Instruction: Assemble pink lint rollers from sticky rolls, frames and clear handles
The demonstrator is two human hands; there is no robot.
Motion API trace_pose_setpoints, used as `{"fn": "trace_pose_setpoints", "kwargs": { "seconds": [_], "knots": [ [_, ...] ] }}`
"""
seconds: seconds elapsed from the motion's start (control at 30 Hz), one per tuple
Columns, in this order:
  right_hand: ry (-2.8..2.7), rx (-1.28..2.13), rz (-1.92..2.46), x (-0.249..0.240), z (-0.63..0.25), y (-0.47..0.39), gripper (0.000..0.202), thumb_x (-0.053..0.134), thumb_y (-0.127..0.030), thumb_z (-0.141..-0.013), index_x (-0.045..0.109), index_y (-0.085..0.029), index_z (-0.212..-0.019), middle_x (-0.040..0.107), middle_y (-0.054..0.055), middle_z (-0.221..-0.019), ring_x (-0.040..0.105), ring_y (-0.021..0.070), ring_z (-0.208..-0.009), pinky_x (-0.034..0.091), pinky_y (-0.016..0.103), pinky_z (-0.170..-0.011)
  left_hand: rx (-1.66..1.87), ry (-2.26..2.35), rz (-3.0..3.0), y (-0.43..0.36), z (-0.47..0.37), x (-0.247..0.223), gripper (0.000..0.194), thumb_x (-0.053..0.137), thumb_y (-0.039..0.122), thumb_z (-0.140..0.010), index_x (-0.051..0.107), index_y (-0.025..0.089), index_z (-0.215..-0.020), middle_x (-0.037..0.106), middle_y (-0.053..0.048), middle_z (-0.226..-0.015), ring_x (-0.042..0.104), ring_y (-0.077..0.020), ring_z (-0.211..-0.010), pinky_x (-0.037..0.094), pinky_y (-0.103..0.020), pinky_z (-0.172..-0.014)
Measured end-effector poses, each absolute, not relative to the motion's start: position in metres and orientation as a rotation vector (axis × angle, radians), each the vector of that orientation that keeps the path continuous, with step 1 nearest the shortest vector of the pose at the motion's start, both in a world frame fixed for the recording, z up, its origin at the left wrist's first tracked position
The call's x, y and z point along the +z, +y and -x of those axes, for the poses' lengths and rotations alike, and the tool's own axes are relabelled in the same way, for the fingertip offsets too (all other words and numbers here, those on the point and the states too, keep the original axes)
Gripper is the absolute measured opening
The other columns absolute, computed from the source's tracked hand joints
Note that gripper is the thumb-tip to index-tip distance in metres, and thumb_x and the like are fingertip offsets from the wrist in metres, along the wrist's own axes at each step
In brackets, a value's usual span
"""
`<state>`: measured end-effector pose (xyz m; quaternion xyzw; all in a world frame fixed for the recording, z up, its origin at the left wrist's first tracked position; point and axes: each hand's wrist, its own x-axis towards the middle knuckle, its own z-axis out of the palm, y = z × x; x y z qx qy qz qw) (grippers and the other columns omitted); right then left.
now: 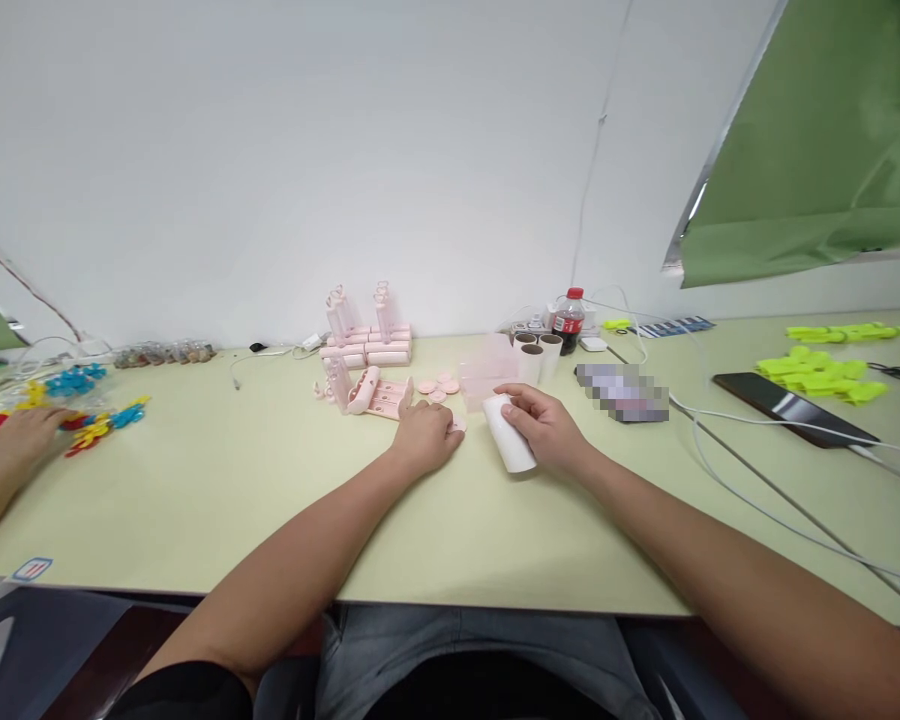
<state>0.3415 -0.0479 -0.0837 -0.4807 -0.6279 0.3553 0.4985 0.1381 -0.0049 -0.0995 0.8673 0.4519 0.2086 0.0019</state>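
Observation:
My right hand [544, 428] is closed around a white roll [508, 436], which tilts just above or on the table in front of me. My left hand [423, 438] rests on the table with its fingers curled on a small pale pink disc [457, 424]. Several similar pink discs [439, 386] lie just behind that hand. To its left are pink plastic half-shells [381, 393] and clear pink parts with loops [335, 384]. A translucent pink box [487, 378] stands behind my hands, beside several upright white rolls [550, 357] with brown cores.
Pink cases [388, 345] are stacked by the wall. A cola bottle [568, 321] stands behind the rolls. Rightward lie a blurred packet [622, 392], a phone [795, 408], white cables and neon yellow pieces [817, 374]. Another person's hand [34, 432] touches colourful pieces at left.

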Motion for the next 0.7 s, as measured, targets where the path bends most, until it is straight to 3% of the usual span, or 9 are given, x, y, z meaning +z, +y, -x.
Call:
{"fn": "trace_pose_setpoints", "kwargs": {
  "seconds": [0.2,0.3,0.4,0.53,0.7],
  "knots": [
    [-1.408,0.861,1.189,-0.083,-0.342,-0.044,0.035,0.064,-0.044,-0.075,0.060,-0.020,-0.099,0.055,-0.001,-0.068,0.052,0.0167,-0.065,0.044,0.029,-0.057,0.563,1.365,-2.637,-0.007,-0.138,-0.099,0.024,0.053,0.029,-0.084,0.058,0.019,-0.062,0.063,-0.009,-0.071,0.058,-0.0285,-0.082,0.043,-0.047,-0.087],
    [-1.322,0.874,1.196,-0.086,-0.346,-0.038,0.033,0.066,-0.042,-0.073,0.058,-0.020,-0.096,0.052,-0.003,-0.065,0.051,0.0156,-0.063,0.046,0.029,-0.057,0.512,1.370,-2.608,-0.009,-0.135,-0.098,0.019,0.055,0.034,-0.084,0.066,0.018,-0.084,0.065,-0.010,-0.084,0.059,-0.0285,-0.086,0.046,-0.042,-0.080],
    [-1.225,0.898,1.196,-0.089,-0.350,-0.033,0.031,0.065,-0.041,-0.074,0.056,-0.021,-0.095,0.055,-0.003,-0.068,0.052,0.0147,-0.062,0.048,0.029,-0.056,0.463,1.332,-2.603,-0.013,-0.132,-0.097,0.032,0.053,0.037,-0.086,0.065,0.018,-0.109,0.063,-0.011,-0.097,0.060,-0.0279,-0.091,0.047,-0.038,-0.077],
    [-1.126,0.928,1.144,-0.091,-0.352,-0.030,0.033,0.062,-0.042,-0.076,0.060,-0.022,-0.102,0.060,0.000,-0.081,0.056,0.0159,-0.069,0.052,0.029,-0.054,0.297,1.319,-2.681,-0.017,-0.131,-0.093,0.032,0.044,0.039,-0.093,0.068,0.019,-0.099,0.059,-0.011,-0.100,0.060,-0.0269,-0.095,0.047,-0.038,-0.083],
    [-1.082,0.968,1.086,-0.093,-0.352,-0.029,0.038,0.068,-0.045,-0.074,0.061,-0.021,-0.103,0.062,-0.001,-0.077,0.058,0.0153,-0.068,0.056,0.032,-0.060,0.239,1.438,-2.615,-0.019,-0.133,-0.087,0.034,0.053,0.049,-0.088,0.067,0.018,-0.086,0.063,-0.010,-0.097,0.062,-0.0274,-0.091,0.047,-0.037,-0.076]
  ]
}}
